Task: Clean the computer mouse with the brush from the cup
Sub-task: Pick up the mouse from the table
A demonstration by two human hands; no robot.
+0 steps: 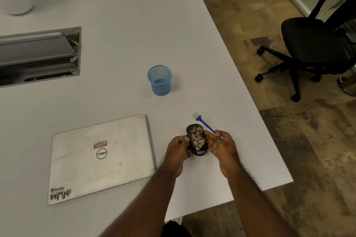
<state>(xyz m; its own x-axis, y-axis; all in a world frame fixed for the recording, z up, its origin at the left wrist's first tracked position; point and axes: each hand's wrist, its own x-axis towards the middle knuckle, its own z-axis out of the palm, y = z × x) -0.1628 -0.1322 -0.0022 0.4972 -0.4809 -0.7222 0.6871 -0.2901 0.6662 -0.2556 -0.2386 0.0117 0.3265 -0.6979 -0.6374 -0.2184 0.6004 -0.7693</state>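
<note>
A black computer mouse [196,139] speckled with tan crumbs is near the table's front right. My left hand [178,150] grips its left side. My right hand [221,144] touches the mouse's right side and pinches the handle of a small blue brush [203,121]. The brush's white bristles point away from me, past the far end of the mouse, and do not touch it. A blue mesh cup [159,80] stands upright and looks empty, farther back on the table.
A closed silver laptop [100,158] lies left of my hands. A cable hatch [38,56] is open in the white table [125,25] at the left. The table's right edge runs close to my right hand. A black office chair [316,44] stands on the floor to the right.
</note>
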